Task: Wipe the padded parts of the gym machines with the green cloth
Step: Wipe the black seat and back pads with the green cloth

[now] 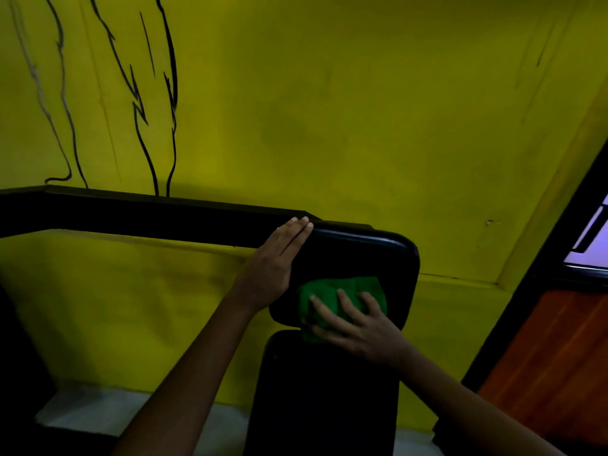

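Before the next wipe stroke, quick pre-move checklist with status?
1. Bunched green cloth is on the upper black padded cushion: ok.
2. Right hand is on the cloth, fingers spread over it: ok.
3. Left hand steadies the cushion's left edge, fingers straight: ok.
4. Cushion surface above the cloth is free for a stroke: ok.
5. Lower black padded cushion already wiped: cannot tell.
6. Cloth damp or dirty: cannot tell, picture too dark.
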The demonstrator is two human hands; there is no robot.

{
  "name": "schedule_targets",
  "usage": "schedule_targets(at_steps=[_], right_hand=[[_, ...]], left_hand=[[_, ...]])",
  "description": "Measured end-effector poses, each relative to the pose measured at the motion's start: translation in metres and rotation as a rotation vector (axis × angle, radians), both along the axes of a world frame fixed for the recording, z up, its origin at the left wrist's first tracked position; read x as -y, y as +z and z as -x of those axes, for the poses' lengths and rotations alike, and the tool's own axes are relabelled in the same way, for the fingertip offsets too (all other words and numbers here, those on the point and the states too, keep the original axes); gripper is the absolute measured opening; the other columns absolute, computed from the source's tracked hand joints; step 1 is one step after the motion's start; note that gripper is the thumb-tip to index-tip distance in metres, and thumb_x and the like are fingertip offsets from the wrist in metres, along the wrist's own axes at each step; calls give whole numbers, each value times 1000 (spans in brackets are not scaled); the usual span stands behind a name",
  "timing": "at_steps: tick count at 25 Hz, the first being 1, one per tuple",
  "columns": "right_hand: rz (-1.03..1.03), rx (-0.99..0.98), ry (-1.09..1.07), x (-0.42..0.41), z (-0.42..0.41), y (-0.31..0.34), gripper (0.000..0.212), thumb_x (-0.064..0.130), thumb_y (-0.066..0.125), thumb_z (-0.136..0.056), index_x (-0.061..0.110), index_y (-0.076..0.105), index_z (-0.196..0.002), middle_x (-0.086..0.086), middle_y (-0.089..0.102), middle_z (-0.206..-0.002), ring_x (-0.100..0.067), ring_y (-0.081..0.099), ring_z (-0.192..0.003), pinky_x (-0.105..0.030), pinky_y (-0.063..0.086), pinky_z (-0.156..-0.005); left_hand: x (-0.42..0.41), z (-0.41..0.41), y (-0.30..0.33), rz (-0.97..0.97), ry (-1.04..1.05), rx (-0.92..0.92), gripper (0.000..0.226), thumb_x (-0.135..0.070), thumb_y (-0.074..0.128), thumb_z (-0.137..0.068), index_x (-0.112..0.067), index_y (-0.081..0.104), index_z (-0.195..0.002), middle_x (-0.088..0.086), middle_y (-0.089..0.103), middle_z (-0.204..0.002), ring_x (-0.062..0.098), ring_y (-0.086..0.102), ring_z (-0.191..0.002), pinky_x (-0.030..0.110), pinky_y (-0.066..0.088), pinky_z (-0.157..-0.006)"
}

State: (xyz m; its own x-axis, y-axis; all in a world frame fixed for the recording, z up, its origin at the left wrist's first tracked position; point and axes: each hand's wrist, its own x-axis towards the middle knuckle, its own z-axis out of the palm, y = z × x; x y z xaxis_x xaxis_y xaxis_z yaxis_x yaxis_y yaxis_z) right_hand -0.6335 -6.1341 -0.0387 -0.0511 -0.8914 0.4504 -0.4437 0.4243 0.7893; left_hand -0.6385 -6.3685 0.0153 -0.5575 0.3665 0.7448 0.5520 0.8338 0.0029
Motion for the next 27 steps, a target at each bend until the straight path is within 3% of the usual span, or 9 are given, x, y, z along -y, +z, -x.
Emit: schedule_targets(at_steps=[3,6,9,11,15,17,21,24,27], right_hand=[[-31,-24,-13,-13,13,24,44,41,42,-93,32,40,-136,-5,32,-148,-34,45,-112,-44,34,-83],[314,-51,-147,-6,16,54,53,52,49,-90,36,40,-140,-4,34,-148,-33,45,-112,-43,35,-83],[493,-16,-214,5,7,40,50,48,47,-93,36,40,-141,-5,34,-150,-33,45,-115,-44,34,-85],[452,-2,-208,2,-2,15,46,44,41,-97,34,41,-141,-7,33,-150,-34,46,-115,-43,35,-85],[127,-5,-114,-27,-2,9,42,36,32,-101,33,36,-143,-5,32,-149,-35,46,-115,-44,35,-83],[203,-59,-157,-31,9,37,50,41,45,-94,35,35,-143,-5,32,-149,-33,45,-112,-42,34,-81],[618,2,-338,-27,19,73,57,36,52,-87,37,36,-142,-5,34,-148,-32,42,-109,-42,31,-80],[534,13,-333,-32,-2,22,55,39,50,-90,36,36,-143,-6,30,-151,-33,43,-114,-44,33,-83],[388,117,-280,-46,-27,-26,42,41,29,-100,34,38,-141,-7,29,-150,-37,45,-112,-46,35,-82]], left_hand=[[0,0,1,16,-12,-16,60,3,31,-87,-2,31,-147,12,29,-154,24,22,-144,39,26,-114],[-2,0,2,4,-12,-20,62,6,37,-84,-1,32,-146,13,30,-153,26,22,-144,40,25,-114],[-5,1,-1,-35,-4,-32,61,7,40,-86,-2,32,-146,12,31,-153,25,22,-144,42,27,-114],[-6,1,-3,-38,-1,-34,62,9,42,-86,-3,33,-146,11,31,-152,25,22,-144,42,28,-113],[-2,2,-2,-11,-11,-38,61,9,41,-87,-3,33,-146,12,31,-152,25,22,-143,41,27,-113],[-4,2,-2,-17,-11,-45,60,8,38,-87,-3,33,-145,13,32,-151,26,23,-143,40,27,-113],[-9,1,-3,-36,9,-60,55,0,31,-89,-2,36,-144,13,35,-150,26,25,-142,42,29,-112],[-8,2,-2,-32,6,-71,56,1,32,-89,-2,35,-144,14,35,-150,26,25,-141,41,28,-112],[-7,1,-3,-17,20,-76,56,3,35,-88,-1,35,-144,15,36,-149,28,26,-141,40,27,-112]])
